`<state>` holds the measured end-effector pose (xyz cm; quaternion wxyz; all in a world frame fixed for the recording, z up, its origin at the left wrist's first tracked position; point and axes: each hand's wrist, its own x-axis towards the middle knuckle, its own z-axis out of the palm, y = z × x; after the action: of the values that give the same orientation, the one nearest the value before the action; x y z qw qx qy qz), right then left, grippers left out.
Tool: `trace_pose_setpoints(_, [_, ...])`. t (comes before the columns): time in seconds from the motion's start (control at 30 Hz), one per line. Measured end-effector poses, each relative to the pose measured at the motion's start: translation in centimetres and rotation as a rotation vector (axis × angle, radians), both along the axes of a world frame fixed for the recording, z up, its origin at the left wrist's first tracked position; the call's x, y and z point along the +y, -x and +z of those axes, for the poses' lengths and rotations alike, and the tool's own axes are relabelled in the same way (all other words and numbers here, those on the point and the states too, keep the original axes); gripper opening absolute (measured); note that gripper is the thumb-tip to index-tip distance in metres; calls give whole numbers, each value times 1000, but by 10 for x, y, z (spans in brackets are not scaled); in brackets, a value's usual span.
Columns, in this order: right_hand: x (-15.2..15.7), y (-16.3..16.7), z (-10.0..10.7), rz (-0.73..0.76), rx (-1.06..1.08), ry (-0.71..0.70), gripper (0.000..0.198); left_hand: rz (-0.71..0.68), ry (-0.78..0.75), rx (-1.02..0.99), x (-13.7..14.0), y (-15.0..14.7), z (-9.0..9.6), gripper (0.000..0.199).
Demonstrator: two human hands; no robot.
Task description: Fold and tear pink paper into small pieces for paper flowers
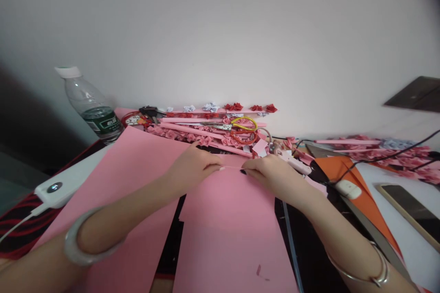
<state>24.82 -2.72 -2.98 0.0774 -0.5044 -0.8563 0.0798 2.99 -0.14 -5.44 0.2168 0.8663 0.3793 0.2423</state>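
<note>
A sheet of pink paper (233,229) lies in front of me, its far edge between my two hands. My left hand (195,165) pinches that edge on the left, thumb toward me. On the right, my right hand (270,174) is closed on the same edge, a dark nail showing on one finger. Between the hands runs a narrow turned strip at the edge; whether it is folded or rolled I cannot tell. Under my left forearm lies a larger pink sheet (137,165). Just beyond the hands are scissors (244,129) with yellow and red handles.
Pink paper flower sticks (192,132) are piled along the wall. A water bottle (92,105) and a white power bank (55,190) stand and lie at left. To the right are a glue gun (292,160), orange paper (357,206), a phone (409,208) and black cables.
</note>
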Motion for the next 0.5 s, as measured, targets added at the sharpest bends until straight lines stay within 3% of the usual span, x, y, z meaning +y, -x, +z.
trace_pose_setpoints(0.13, [-2,10,-6,-6,21,-81,24,-6,20,-39,-3,-13,-3,26])
trace_pose_setpoints(0.3, [-1,17,-6,5,97,-87,27,22,-51,-36,-7,-19,-5,27])
trace_pose_setpoints(0.5, [0,-13,-2,-83,183,-14,27,90,-71,28,-5,-7,-4,28])
